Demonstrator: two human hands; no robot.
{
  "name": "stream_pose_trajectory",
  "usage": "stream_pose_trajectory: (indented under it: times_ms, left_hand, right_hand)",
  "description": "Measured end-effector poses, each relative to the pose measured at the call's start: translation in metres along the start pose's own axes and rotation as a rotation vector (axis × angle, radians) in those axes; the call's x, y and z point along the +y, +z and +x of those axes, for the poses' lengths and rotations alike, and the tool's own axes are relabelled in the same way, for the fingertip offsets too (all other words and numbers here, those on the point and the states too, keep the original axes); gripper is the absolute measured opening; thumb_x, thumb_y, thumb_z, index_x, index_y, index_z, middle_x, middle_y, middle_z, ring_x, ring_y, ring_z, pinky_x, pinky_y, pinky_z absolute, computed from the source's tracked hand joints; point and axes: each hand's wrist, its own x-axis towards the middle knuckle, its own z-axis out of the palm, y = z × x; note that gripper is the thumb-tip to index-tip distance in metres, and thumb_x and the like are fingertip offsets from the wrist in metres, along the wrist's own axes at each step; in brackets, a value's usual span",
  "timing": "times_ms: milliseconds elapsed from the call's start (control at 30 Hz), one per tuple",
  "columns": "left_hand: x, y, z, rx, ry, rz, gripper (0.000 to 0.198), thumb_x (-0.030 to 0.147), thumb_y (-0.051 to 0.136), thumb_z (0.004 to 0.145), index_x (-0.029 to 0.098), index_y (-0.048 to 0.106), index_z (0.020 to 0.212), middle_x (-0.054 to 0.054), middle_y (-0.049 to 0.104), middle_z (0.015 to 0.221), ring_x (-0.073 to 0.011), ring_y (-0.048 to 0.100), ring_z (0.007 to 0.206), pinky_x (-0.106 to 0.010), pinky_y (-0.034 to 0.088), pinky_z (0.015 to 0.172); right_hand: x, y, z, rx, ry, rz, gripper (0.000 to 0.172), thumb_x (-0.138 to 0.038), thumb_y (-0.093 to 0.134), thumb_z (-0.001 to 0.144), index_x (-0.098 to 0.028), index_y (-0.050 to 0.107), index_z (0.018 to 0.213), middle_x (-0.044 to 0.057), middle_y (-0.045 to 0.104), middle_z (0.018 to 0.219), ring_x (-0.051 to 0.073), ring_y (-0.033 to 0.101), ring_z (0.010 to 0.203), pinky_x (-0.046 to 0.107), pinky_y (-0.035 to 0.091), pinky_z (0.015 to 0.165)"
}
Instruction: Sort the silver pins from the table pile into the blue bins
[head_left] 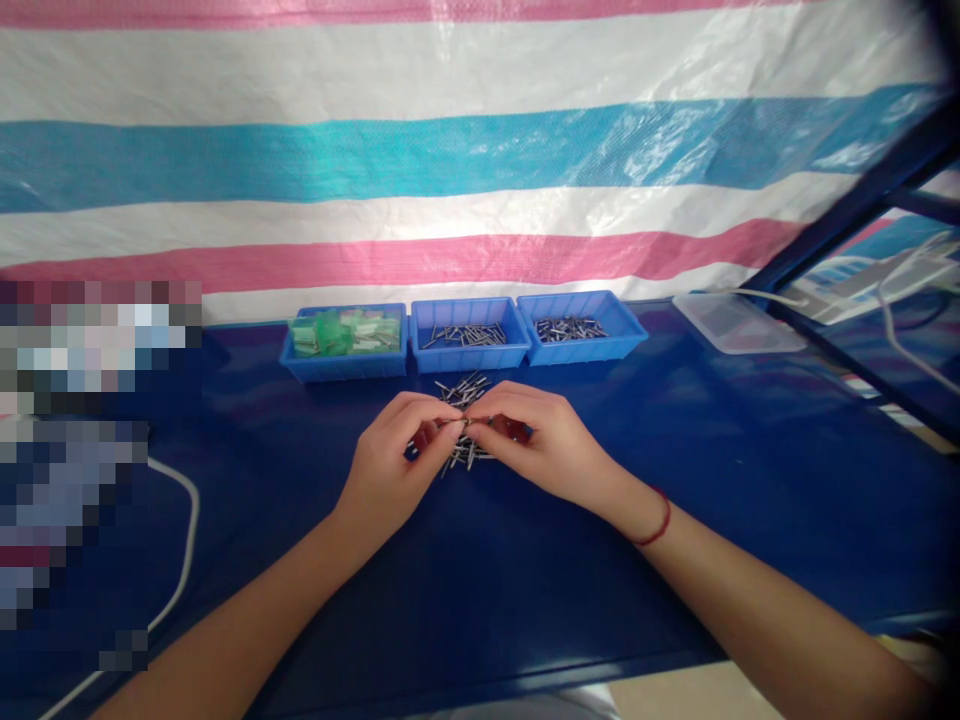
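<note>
My left hand (397, 455) and my right hand (536, 440) meet over the middle of the dark blue table (675, 520), fingertips pinched together on a small metal pin (463, 421). A loose heap of metal pins (465, 395) lies on the table right under and behind the fingers. Whether each hand holds its own piece is too small to tell. A red string sits round my right wrist (660, 520).
Three blue trays stand in a row behind the heap: the left tray (345, 365) holds green plastic pieces, the middle tray (469, 355) and right tray (581, 345) hold metal pins. A clear lid (739, 322) lies right. A white cable (184, 540) curves at left. A striped tarp hangs behind.
</note>
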Motion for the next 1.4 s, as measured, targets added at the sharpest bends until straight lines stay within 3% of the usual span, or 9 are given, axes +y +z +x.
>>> stream_pose_trajectory:
  times_ms: [233,400,533,667,800,967,1100,1300,1400]
  left_hand:
    - [-0.003,-0.001,0.001,-0.007,0.017,0.014,0.004,0.020,0.061,0.087,0.019,0.062,0.090,-0.001,0.062,0.087,-0.0106,0.060,0.072,-0.021,0.048,0.063]
    - [-0.003,-0.002,0.001,-0.129,-0.015,0.046,0.007,0.023,0.061,0.087,0.020,0.061,0.093,0.002,0.061,0.078,-0.0101,0.057,0.066,-0.021,0.046,0.062]
    - [-0.005,-0.003,0.001,-0.201,-0.071,0.087,0.021,0.027,0.060,0.087,0.020,0.058,0.107,0.002,0.063,0.080,-0.0109,0.058,0.067,-0.022,0.046,0.062]
    - [-0.008,-0.004,0.003,-0.273,0.012,0.177,0.009,0.024,0.056,0.090,0.019,0.063,0.093,-0.002,0.065,0.089,-0.0142,0.061,0.081,-0.026,0.047,0.075]
    - [-0.011,-0.005,0.004,-0.326,0.083,0.295,0.010,0.024,0.056,0.090,0.019,0.065,0.092,-0.004,0.066,0.094,-0.0187,0.059,0.088,-0.033,0.045,0.082]
    - [-0.012,-0.003,0.003,-0.366,0.084,0.406,0.017,0.029,0.061,0.086,0.020,0.064,0.100,-0.004,0.067,0.099,-0.0219,0.060,0.091,-0.036,0.044,0.082]
    - [-0.013,-0.001,0.003,-0.380,0.078,0.470,0.022,0.032,0.061,0.087,0.020,0.064,0.105,-0.005,0.067,0.102,-0.0228,0.060,0.092,-0.037,0.044,0.082]
    - [-0.018,0.000,0.001,-0.376,0.063,0.492,0.018,0.028,0.055,0.091,0.020,0.063,0.105,-0.004,0.067,0.101,-0.0219,0.060,0.090,-0.037,0.044,0.080]
    - [-0.021,0.000,0.001,-0.374,0.071,0.502,0.016,0.023,0.052,0.092,0.019,0.063,0.104,-0.004,0.068,0.100,-0.0211,0.060,0.089,-0.036,0.044,0.079]
  right_hand:
    - [-0.004,-0.004,0.000,0.067,-0.022,0.057,0.008,-0.025,0.061,0.087,-0.018,0.065,0.086,0.004,0.064,0.079,0.011,0.052,0.060,0.024,0.044,0.055]
    - [-0.006,-0.004,0.000,0.071,-0.006,0.047,0.018,-0.026,0.058,0.088,-0.018,0.061,0.073,0.002,0.060,0.070,0.011,0.051,0.059,0.024,0.042,0.055]
    - [0.011,-0.017,0.005,0.370,0.115,0.019,0.020,-0.032,0.061,0.086,-0.017,0.062,0.073,0.002,0.062,0.071,0.011,0.053,0.059,0.024,0.042,0.054]
    - [0.043,-0.048,0.010,0.770,0.300,-0.046,0.026,-0.041,0.062,0.083,-0.018,0.063,0.071,0.000,0.060,0.061,0.012,0.050,0.050,0.025,0.041,0.050]
    - [0.070,-0.071,0.010,0.858,0.428,-0.200,0.031,-0.048,0.064,0.079,-0.017,0.065,0.078,0.003,0.064,0.066,0.015,0.055,0.053,0.027,0.043,0.049]
    - [0.065,-0.064,0.009,0.690,0.381,-0.244,0.023,-0.038,0.057,0.085,-0.017,0.065,0.080,0.002,0.064,0.065,0.014,0.055,0.054,0.027,0.044,0.054]
    - [0.041,-0.048,0.007,0.436,0.223,-0.335,0.018,-0.029,0.055,0.087,-0.016,0.065,0.078,0.001,0.061,0.064,0.012,0.053,0.054,0.025,0.040,0.054]
    - [0.017,-0.031,0.004,-0.106,-0.015,-0.455,0.015,-0.020,0.052,0.089,-0.016,0.065,0.083,0.004,0.065,0.079,0.013,0.058,0.066,0.025,0.043,0.064]
    - [0.014,-0.026,0.003,-0.209,-0.023,-0.475,0.018,-0.021,0.050,0.091,-0.017,0.065,0.082,0.005,0.065,0.081,0.014,0.060,0.068,0.025,0.044,0.066]
